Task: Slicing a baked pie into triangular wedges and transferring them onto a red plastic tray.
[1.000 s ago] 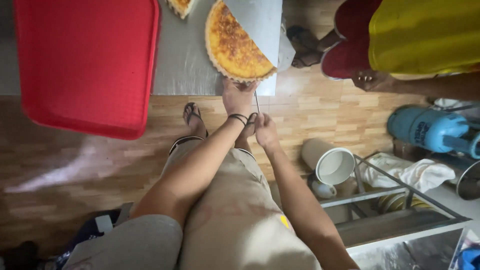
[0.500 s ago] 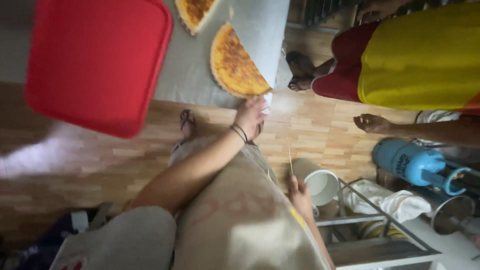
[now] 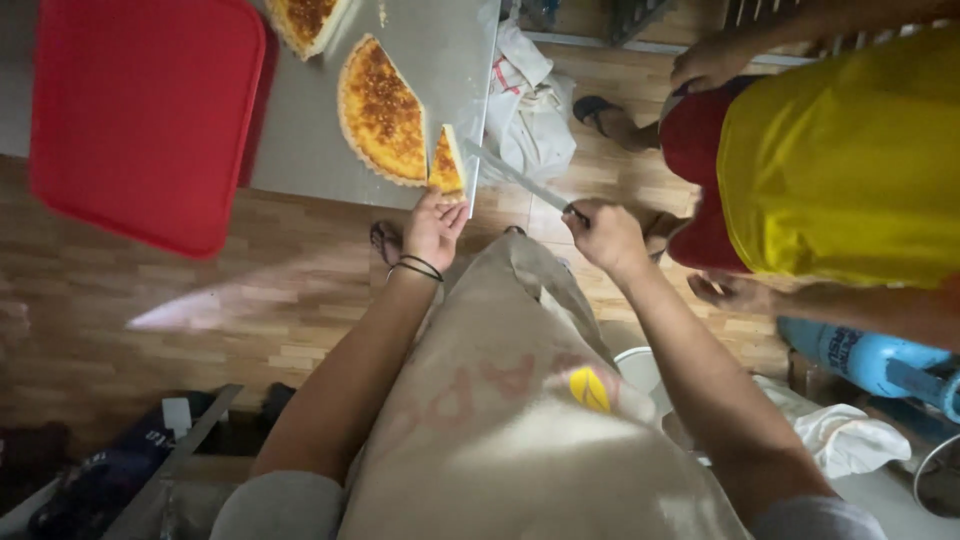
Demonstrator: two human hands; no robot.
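Observation:
A golden-brown tart (image 3: 382, 112) with a fluted crust lies on a steel table (image 3: 300, 150). A narrow wedge (image 3: 446, 162) is cut off at its right side, near the table's front edge. My left hand (image 3: 432, 228), with black bands at the wrist, touches the wedge from below with its fingertips. My right hand (image 3: 603, 235) is closed on the handle of a long knife (image 3: 515, 177), whose blade points toward the wedge.
A large red tray (image 3: 140, 110) overhangs the table at left. Another tart piece (image 3: 300, 20) lies at the back. A person in a yellow top and red shorts (image 3: 840, 150) stands at right. White cloth (image 3: 525, 90), a blue tank (image 3: 880, 360) and a white bucket (image 3: 640, 370) are on the wood floor.
My right hand rose from beside my hip and now holds the knife out at the tart. A wedge now stands apart from the tart, and my left hand rests at it.

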